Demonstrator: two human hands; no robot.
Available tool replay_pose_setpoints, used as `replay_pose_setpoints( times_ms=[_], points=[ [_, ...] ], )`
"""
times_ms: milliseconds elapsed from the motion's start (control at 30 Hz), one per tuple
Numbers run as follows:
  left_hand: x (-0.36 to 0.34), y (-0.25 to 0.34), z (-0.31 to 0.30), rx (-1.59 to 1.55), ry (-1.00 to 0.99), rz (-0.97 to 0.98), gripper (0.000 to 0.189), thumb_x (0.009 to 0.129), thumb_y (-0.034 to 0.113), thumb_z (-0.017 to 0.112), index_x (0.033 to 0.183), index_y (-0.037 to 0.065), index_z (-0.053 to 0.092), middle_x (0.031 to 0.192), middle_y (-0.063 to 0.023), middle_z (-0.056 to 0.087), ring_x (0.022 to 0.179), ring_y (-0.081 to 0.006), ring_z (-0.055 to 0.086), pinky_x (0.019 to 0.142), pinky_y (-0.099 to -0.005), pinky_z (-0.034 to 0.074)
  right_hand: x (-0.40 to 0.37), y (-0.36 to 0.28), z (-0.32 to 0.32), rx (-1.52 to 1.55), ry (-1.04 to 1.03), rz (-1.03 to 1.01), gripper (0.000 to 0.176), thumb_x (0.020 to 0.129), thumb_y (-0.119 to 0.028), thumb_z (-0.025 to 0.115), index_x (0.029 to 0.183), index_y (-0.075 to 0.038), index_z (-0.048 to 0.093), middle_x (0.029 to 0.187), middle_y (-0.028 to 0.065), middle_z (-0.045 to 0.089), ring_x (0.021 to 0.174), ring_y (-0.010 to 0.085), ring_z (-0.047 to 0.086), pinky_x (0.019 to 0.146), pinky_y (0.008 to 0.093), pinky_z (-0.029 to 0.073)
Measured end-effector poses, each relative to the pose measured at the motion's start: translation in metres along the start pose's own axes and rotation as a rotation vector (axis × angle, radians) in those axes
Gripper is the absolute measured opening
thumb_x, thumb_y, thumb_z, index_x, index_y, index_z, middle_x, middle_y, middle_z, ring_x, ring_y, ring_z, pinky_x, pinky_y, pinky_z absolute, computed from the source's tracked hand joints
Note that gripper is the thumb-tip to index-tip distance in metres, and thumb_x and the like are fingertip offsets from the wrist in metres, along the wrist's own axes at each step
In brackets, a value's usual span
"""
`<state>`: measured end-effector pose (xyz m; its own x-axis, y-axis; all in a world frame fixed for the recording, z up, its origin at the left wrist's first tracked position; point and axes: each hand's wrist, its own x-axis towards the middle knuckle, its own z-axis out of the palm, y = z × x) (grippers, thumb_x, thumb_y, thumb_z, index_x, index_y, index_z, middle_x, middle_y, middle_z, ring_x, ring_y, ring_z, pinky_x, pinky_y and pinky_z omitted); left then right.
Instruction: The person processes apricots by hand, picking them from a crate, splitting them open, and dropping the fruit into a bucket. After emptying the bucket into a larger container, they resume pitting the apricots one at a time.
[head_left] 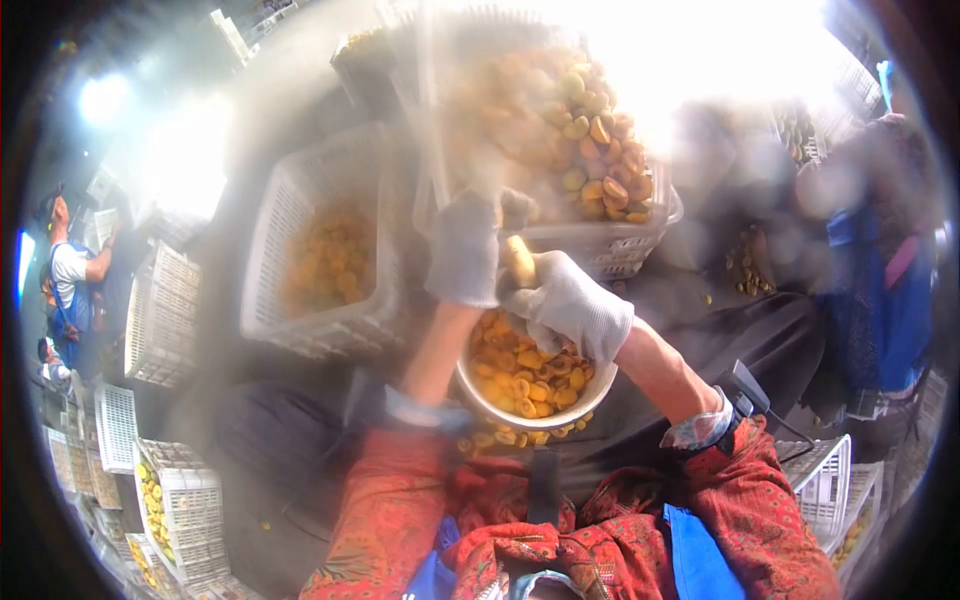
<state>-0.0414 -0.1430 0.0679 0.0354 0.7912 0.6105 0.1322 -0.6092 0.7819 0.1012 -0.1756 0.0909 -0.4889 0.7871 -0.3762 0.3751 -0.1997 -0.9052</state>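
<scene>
In front of me, my gloved left hand [468,250] is closed above the rim of a bowl, with its fingers bent towards the other hand. Haze hides what lies in its fingers. My gloved right hand [575,305] grips a short, pale yellow, rounded tool handle [519,262] that stands up past the thumb. Whatever is at its other end is hidden. Just below both hands is a white bowl [478,393] filled with yellow-orange, apricot-like fruit halves [530,378]. More fruit pieces [500,437] lie around its near side.
Beyond my hands stands a white crate [620,250] heaped with apricot-like fruit [605,160]. At its left, another crate [262,290] holds orange pieces. Stacked crates [165,315] line the left side. A person [75,270] is at far left, another person [870,260] at right.
</scene>
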Motion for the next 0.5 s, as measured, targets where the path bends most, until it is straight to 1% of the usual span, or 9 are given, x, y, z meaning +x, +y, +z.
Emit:
replay_pose_setpoints(
  times_ms=[33,67,100,133,200,233,300,433,500],
  points=[
    [-0.003,0.009,0.004,0.057,0.075,-0.018,0.032,0.094,0.021,0.042,0.087,0.001,0.066,0.082,-0.0074,0.066,0.074,-0.0144,0.060,0.071,-0.0287,0.048,0.000,0.000,0.002,0.000,0.000,-0.001,0.017,0.087,-0.006,0.054,0.099,0.005,0.056,0.071,0.0076,0.058,0.061,0.0135,0.059,0.047,0.0294,0.042],
    [-0.006,0.014,0.007,0.113,0.148,-0.039,0.030,0.094,0.020,0.043,0.089,0.002,0.065,0.082,-0.0074,0.066,0.073,-0.0142,0.060,0.071,-0.0288,0.048,-0.001,-0.001,0.006,0.048,0.069,-0.025,0.012,0.085,-0.005,0.056,0.092,0.004,0.057,0.067,0.0070,0.057,0.052,0.0126,0.055,0.043,0.0274,0.040],
    [-0.010,0.004,0.006,0.112,0.142,-0.044,0.030,0.094,0.020,0.043,0.089,0.002,0.065,0.082,-0.0074,0.066,0.073,-0.0142,0.060,0.071,-0.0288,0.048,-0.002,0.000,0.010,0.098,0.138,-0.045,0.008,0.083,-0.005,0.058,0.085,0.003,0.059,0.064,0.0065,0.057,0.043,0.0118,0.052,0.038,0.0254,0.037],
    [-0.012,-0.004,0.005,-0.011,0.134,-0.118,0.029,0.094,0.021,0.042,0.090,0.002,0.065,0.083,-0.0073,0.066,0.073,-0.0142,0.060,0.071,-0.0292,0.048,-0.003,-0.002,0.010,0.102,0.140,-0.042,0.008,0.083,-0.005,0.058,0.085,0.003,0.059,0.064,0.0065,0.057,0.043,0.0118,0.052,0.038,0.0254,0.037],
    [-0.017,-0.016,0.004,-0.134,0.126,-0.190,0.029,0.093,0.021,0.042,0.092,0.002,0.064,0.084,-0.0072,0.066,0.073,-0.0142,0.060,0.072,-0.0297,0.048,-0.005,-0.009,0.009,0.268,0.037,0.131,0.013,0.086,-0.007,0.056,0.092,0.005,0.053,0.067,0.0109,0.061,0.064,0.0219,0.062,0.059,0.0348,0.047],
    [-0.014,-0.002,0.004,-0.067,0.126,-0.119,0.024,0.092,0.019,0.046,0.095,0.002,0.063,0.086,-0.0073,0.065,0.074,-0.0144,0.059,0.071,-0.0292,0.048,-0.003,-0.004,0.010,0.269,0.037,0.131,0.013,0.086,-0.007,0.056,0.092,0.005,0.053,0.067,0.0109,0.061,0.064,0.0219,0.062,0.059,0.0348,0.047],
    [-0.011,0.006,0.005,0.042,0.127,-0.021,0.021,0.089,0.017,0.051,0.099,0.002,0.062,0.088,-0.0075,0.064,0.074,-0.0147,0.059,0.069,-0.0288,0.048,0.001,0.010,0.013,-0.464,0.403,-0.440,0.015,0.083,-0.009,0.057,0.091,0.003,0.052,0.072,0.0171,0.063,0.069,0.0297,0.063,0.066,0.0377,0.048],
    [-0.002,0.000,-0.009,0.294,-0.011,0.122,0.020,0.088,0.016,0.054,0.100,0.002,0.061,0.089,-0.0078,0.063,0.075,-0.0148,0.058,0.067,-0.0287,0.048,-0.006,0.015,0.008,-0.466,0.464,-0.469,0.015,0.081,-0.011,0.058,0.088,0.002,0.057,0.077,0.0215,0.063,0.073,0.0348,0.063,0.066,0.0388,0.048],
    [0.007,-0.003,-0.019,0.509,-0.129,0.267,0.020,0.087,0.015,0.056,0.101,0.002,0.061,0.090,-0.0080,0.063,0.075,-0.0149,0.058,0.066,-0.0286,0.048,-0.014,0.004,0.004,-0.209,0.204,-0.193,0.015,0.080,-0.013,0.058,0.086,0.000,0.062,0.073,0.0163,0.065,0.069,0.0281,0.064,0.063,0.0357,0.048]
  ],
)
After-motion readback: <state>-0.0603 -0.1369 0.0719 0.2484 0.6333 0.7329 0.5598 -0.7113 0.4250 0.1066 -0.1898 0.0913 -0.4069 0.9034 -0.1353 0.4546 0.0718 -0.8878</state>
